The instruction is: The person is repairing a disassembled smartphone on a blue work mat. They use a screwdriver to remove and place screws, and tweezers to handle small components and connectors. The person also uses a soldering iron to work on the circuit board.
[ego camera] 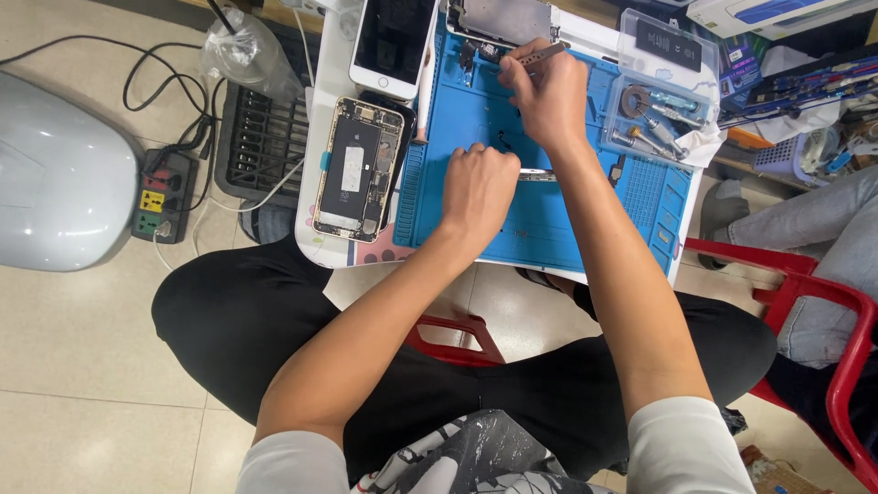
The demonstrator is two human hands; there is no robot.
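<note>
A small part (538,175) was pinned on the blue mat (567,220) by the closed left hand (477,187); tweezers (540,55) were pinched by the right hand (549,101) at twelve o'clock.

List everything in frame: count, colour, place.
Mat: 1, blue, on the white table.
Table: 1, white, low, top centre.
Opened phone: 1, insides showing, left of the mat.
White phone: 1, screen up, top of the table.
Metal frame: 1, grey, top edge of the mat.
Clear box: 1, small tools inside, right of the mat.
Power strip: 1, black, on the floor at left.
Stool: 1, red, under the person.
Red chair: 1, at right, another person's grey trouser leg on it.
Tweezers: 1, metal, in the right hand.
Left hand: fisted on the mat.
Right hand: gripping the tweezers.
</note>
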